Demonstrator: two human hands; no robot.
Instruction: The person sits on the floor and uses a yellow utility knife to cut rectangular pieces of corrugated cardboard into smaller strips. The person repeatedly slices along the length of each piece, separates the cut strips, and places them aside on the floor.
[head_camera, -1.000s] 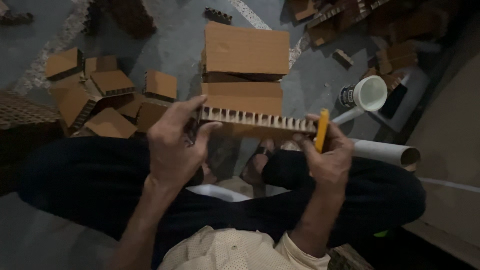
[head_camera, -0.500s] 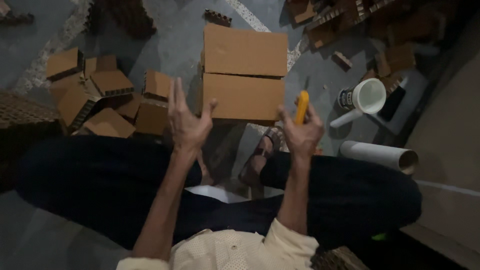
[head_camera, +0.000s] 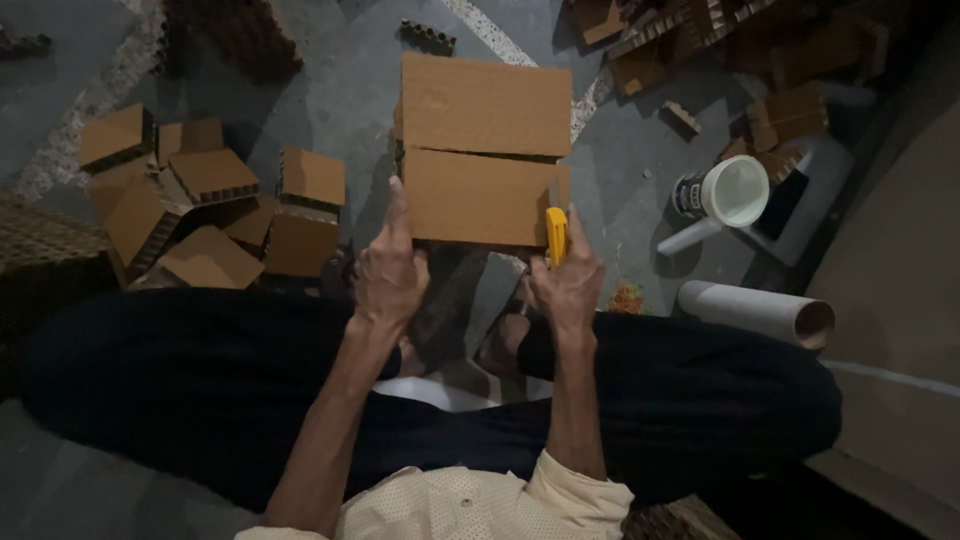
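Right hand (head_camera: 568, 285) closed around yellow utility knife (head_camera: 556, 235), blade end up. Left hand (head_camera: 390, 272) open, fingers loose, empty, just below-left of cardboard block (head_camera: 478, 198) ahead. Block looks light, stiff, crushable edges; grip flat sides.

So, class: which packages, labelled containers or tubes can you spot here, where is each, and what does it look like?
Tub: right of the cardboard stack, round, white, open, dark label band.
Tube: floor by the right knee, long, pale cylinder, brown open end.
No signs or screens.
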